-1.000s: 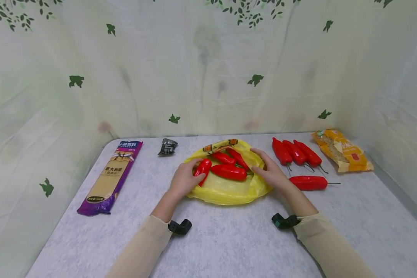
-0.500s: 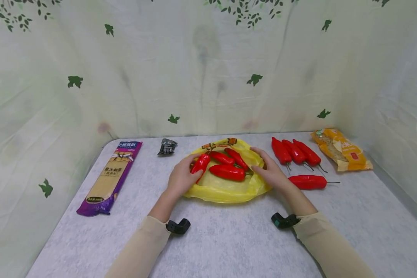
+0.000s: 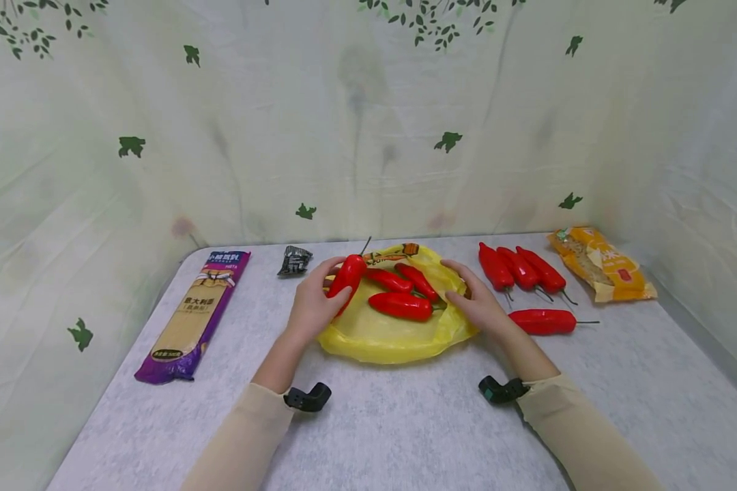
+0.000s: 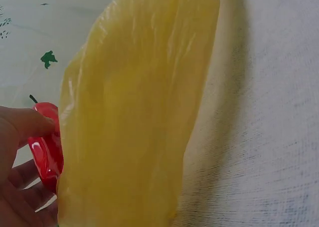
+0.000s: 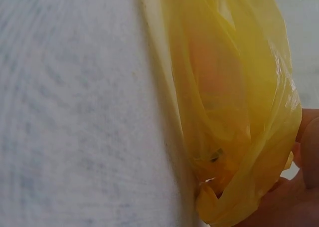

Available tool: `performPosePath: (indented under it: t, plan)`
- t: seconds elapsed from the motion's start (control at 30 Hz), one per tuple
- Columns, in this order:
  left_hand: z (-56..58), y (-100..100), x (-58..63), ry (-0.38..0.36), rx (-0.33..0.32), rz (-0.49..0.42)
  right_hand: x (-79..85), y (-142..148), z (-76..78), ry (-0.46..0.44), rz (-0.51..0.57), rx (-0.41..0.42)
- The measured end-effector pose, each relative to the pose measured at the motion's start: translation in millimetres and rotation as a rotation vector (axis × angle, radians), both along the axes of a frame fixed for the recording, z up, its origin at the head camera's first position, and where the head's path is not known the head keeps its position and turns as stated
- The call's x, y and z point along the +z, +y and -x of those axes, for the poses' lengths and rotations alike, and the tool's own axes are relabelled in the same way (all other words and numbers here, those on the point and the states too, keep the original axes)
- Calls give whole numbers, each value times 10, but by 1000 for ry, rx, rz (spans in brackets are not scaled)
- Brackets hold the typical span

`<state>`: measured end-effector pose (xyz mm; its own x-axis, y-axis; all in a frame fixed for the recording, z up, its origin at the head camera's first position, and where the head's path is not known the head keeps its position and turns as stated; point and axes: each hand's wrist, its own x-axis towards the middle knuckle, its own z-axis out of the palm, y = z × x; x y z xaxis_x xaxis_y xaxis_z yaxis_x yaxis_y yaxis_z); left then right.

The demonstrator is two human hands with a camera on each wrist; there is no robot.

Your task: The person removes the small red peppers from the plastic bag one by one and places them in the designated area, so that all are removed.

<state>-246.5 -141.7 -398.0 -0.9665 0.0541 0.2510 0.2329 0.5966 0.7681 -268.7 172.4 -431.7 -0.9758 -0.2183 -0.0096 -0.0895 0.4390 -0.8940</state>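
My left hand (image 3: 312, 304) grips a glossy red chili pepper (image 3: 347, 278), stem pointing up, at the left rim of a yellow plastic bag (image 3: 381, 349). The left wrist view has the thumb across the chili pepper (image 4: 47, 149), partly hidden behind the bag's side (image 4: 124, 117). Inside the spread bag lie three more red chili peppers (image 3: 400, 306). On the bag's right side, my right hand (image 3: 480, 304) pinches the rim between thumb and fingers. Crumpled yellow film (image 5: 239, 112) fills much of the right wrist view, with part of the right hand (image 5: 294, 192) at its edge.
Right of the bag are several more red chili peppers (image 3: 542, 322), and an orange food packet (image 3: 608, 266) beyond them. A purple spaghetti pack (image 3: 193, 317) lies at the left, a small black packet (image 3: 295, 260) at the back. A printed curtain (image 3: 252, 123) hangs behind the table.
My left hand has moved left and raised its chili pepper from inside the bag to the rim, turning it stem-up. My right hand has stayed at the bag's right rim.
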Motion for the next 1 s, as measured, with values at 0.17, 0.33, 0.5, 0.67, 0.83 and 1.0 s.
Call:
performPosePath:
  t: [0.17, 0.33, 0.5, 0.67, 0.83, 1.0]
  plan:
    - [-14, -32, 72, 41, 18, -82, 5, -7, -14, 10, 2, 2]
    - [-22, -96, 145, 72, 40, -132, 4, 0, -8, -2, 8, -6]
    - [-19, -200, 219, 27, 80, -187, 0, 17, -1, -7, 9, 2]
    - [-26, -307, 300, -14, 118, -238, 46, 9, -36, -9, 4, 12]
    - [-28, -451, 354, -27, 140, -277, 5, 12, -16, -7, 9, 14]
    - [-29, -617, 384, -36, 201, -269, 20, -6, -25, -12, 14, 11]
